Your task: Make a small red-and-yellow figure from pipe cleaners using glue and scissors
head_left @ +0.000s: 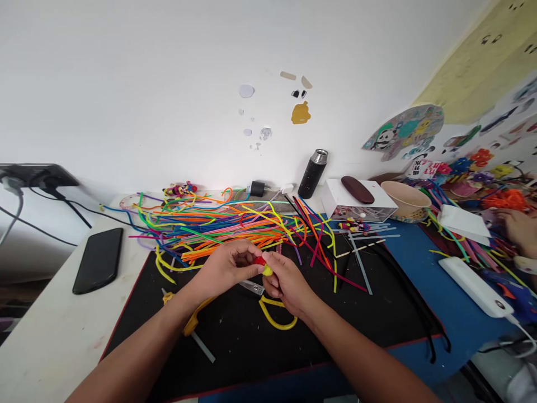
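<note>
Both hands meet above the black mat (327, 313), pinching a small fuzzy red and yellow pipe-cleaner piece (267, 270) between them. My left hand (229, 267) has its thumb and fingertips closed at the red side. The fingers of my right hand (289, 282) are curled round the yellow side, hiding part of it. Just below lie scissors (279, 326) with yellow handles, their blades partly under the hands. A yellow glue gun (192, 323), with a glue stick (203, 348) showing, is partly covered by my left forearm.
Behind the hands spreads a pile of coloured pipe cleaners (218, 226). A phone (98, 260) lies left. A black flask (312, 174), white box (335, 202) and woven basket (405, 198) stand along the wall. Another person's hand (520, 230) is at far right, beyond a white device (476, 286).
</note>
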The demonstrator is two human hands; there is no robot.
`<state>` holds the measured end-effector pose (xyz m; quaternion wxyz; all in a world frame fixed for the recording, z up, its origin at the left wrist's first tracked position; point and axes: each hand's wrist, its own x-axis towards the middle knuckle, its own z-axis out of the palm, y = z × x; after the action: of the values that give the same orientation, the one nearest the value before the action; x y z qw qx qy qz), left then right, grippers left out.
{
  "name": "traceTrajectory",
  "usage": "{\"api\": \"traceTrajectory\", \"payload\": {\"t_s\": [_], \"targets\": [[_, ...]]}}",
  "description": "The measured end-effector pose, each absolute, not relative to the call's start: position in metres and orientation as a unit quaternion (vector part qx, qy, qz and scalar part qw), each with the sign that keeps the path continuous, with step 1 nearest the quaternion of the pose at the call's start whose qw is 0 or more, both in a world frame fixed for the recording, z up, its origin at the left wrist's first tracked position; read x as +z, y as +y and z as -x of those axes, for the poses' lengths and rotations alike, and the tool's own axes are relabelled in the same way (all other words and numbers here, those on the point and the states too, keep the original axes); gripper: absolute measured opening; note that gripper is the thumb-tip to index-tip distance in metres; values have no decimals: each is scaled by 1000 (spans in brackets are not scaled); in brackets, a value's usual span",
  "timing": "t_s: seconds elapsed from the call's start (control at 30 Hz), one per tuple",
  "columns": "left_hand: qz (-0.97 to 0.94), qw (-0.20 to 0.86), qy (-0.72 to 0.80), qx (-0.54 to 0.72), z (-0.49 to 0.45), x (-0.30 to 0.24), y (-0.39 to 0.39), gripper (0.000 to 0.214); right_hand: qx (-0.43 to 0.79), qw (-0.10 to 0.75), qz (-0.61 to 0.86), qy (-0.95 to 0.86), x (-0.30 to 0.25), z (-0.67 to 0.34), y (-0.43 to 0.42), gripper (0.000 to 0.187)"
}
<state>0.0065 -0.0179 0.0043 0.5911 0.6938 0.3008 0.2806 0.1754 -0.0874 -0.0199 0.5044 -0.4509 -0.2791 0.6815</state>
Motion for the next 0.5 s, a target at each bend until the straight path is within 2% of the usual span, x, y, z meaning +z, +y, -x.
{"api": "traceTrajectory", "payload": {"t_s": [0.23,0.5], "targets": [[-783,447,305,305,-6,12,-19,9,686,511,450,-255,-20,-171,-86,56],[-793,424,319,301,-4,5,-14,13,695,511,435,-258,-22,-171,-85,50]]}}
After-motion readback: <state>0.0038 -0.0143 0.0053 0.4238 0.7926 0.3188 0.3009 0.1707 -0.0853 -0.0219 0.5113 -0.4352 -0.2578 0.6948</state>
